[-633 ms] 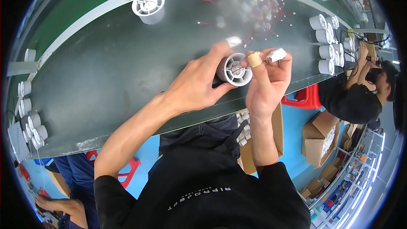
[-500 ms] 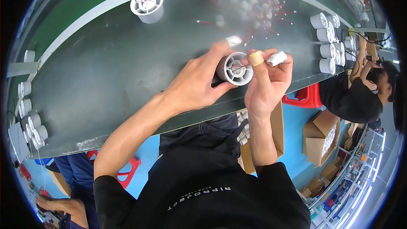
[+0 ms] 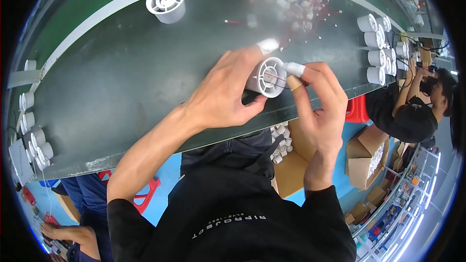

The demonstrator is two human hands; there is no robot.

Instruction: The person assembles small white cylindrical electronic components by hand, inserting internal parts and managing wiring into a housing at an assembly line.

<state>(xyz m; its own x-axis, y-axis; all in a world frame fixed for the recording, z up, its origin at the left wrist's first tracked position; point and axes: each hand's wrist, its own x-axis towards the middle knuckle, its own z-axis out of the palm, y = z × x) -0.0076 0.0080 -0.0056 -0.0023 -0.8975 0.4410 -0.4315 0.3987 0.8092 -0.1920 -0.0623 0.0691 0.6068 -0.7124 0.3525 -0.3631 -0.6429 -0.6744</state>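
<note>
My left hand (image 3: 221, 90) is wrapped round a white round plastic housing (image 3: 262, 86), its spoked open face turned toward the right. Thin red and black wires (image 3: 277, 77) run out from the middle of the spokes. Their outer ends reach the thumb and forefinger of my right hand (image 3: 320, 104), which pinches them just right of the rim. White coverings wrap a fingertip on each hand, and a tan one sits on my right thumb. The tips of the wires are hidden by the fingers.
Another white spoked housing (image 3: 166, 4) stands at the back left of the dark green bench (image 3: 111, 77). A heap of small white parts with red leads (image 3: 291, 5) lies at the back. White housings (image 3: 375, 58) line the right. Below sits a cardboard box (image 3: 296, 165); a co-worker (image 3: 412, 106) is at far right.
My right hand has moved slightly right and turned, with its fingers now stretched toward the rim and the wires showing more plainly. The housing has tilted a little in my left hand.
</note>
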